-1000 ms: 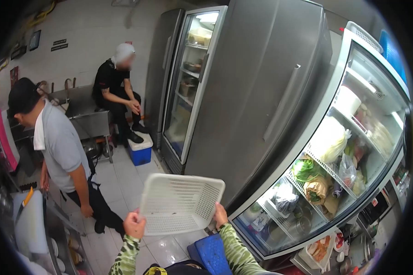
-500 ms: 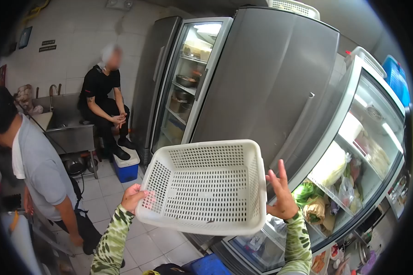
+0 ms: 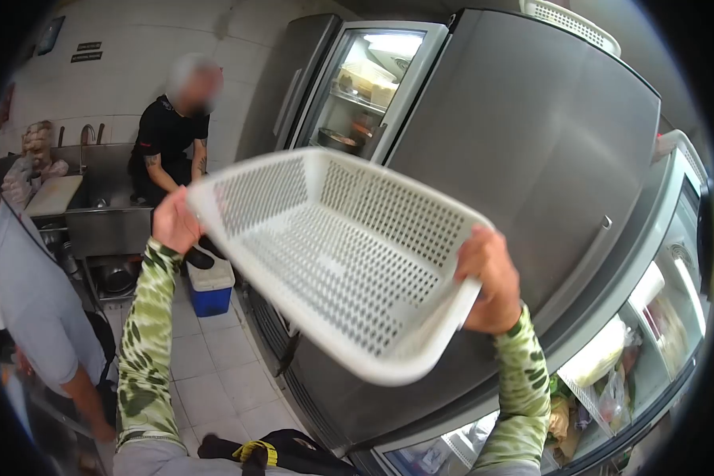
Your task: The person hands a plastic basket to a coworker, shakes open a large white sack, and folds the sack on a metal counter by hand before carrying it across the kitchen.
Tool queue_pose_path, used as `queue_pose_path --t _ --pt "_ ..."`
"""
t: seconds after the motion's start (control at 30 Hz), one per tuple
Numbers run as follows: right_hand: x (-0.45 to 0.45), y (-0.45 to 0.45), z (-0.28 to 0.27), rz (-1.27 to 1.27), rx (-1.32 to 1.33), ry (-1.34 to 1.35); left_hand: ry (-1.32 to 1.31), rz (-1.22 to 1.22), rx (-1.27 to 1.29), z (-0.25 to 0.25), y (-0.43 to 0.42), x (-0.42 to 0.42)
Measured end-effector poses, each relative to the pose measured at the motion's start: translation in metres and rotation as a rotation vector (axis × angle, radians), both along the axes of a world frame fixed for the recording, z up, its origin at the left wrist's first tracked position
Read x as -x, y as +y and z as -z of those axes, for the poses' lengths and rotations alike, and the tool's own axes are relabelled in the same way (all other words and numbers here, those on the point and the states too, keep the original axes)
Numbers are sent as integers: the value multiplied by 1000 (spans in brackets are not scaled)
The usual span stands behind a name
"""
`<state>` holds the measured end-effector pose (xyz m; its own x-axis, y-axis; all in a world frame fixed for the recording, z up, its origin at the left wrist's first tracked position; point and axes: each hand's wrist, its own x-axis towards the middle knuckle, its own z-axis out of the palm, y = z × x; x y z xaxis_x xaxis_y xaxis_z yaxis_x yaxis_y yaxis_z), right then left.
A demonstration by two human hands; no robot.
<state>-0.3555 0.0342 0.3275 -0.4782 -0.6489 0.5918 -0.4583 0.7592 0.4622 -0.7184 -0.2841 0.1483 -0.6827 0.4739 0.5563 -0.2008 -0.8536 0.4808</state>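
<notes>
A white perforated plastic basket (image 3: 333, 246) is held up in front of me, tilted down toward the right, with its open side facing me. My left hand (image 3: 176, 220) grips its upper left corner. My right hand (image 3: 490, 278) is closed around the rim at its right end. The inside of the basket shows no contents. Behind it stands a large grey steel refrigerator (image 3: 523, 143).
One person (image 3: 170, 147) sits by the steel sink (image 3: 107, 234), above a blue and white cooler (image 3: 210, 300). Another person (image 3: 40, 297) stands close at left. Glass-door fridges (image 3: 373, 47) stand behind and at right. Another basket (image 3: 575, 25) lies on top.
The basket has risen and tilted, its right end lower. My right hand, spread beside the rim half a second ago, has closed on it. My view has shifted.
</notes>
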Motion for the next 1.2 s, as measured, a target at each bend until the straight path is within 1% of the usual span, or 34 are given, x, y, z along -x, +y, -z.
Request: queue_pose_path --t 0.07,0.1,0.13,0.2,0.23,0.27,0.3,0.37,0.4,0.47,0.53,0.6,0.63,0.67,0.7,0.73,0.77,0.8,0.83,0.87,0.93,1.07,1.13,1.17,1.2 --pt "37 -1 -24 -39 -48 227 99 -79 -32 12 2 56" --pt "57 -6 -35 -19 -70 303 48 -168 -5 16 12 67" --pt "77 -10 -42 0 -93 382 62 -209 72 23 22 78" --pt "123 -18 -43 26 -161 487 115 -145 139 44 44 95" --pt "145 -21 -46 42 -195 544 152 -165 233 56 55 99" --pt "161 -18 -43 59 -206 541 186 -181 333 70 68 98" --pt "178 -15 -36 78 -220 544 181 -105 384 82 76 101" --pt "205 -7 -22 86 -239 511 228 58 437 132 107 125" --pt "214 -9 -12 118 -250 495 281 100 546 150 118 131" --pt "220 -7 7 167 -286 435 320 221 641 178 135 136" --pt "224 -7 24 239 -326 358 283 303 645 198 152 152" --pt "220 -12 44 301 -344 292 155 460 400 233 178 170" --pt "218 -14 53 338 -360 261 94 495 395 235 182 179" --pt "214 -16 61 385 -374 232 22 554 245 234 187 192" --pt "210 -22 67 415 -367 181 -55 621 99 216 187 199" --pt "226 -30 63 450 -353 129 -100 650 25 188 184 211" --pt "220 -36 72 468 -341 73 -145 680 -50 161 181 222" --pt "207 -42 80 475 -331 32 -147 641 -73 141 173 214" --pt "201 -46 89 481 -323 10 -56 684 -100 137 176 220" --pt "194 -48 100 479 -321 -9 -7 679 -35 137 187 222" --pt "182 -54 128 483 -292 -13 87 669 109 152 210 220" --pt "145 -69 171 535 -285 -35 7 558 248 186 211 185" --pt "128 -76 183 545 -265 -5 -74 563 209 182 207 165" --pt "118 -78 189 613 -231 -7 -84 605 227 173 199 155" --pt "108 -85 184 632 -207 35 -74 575 209 164 198 147"
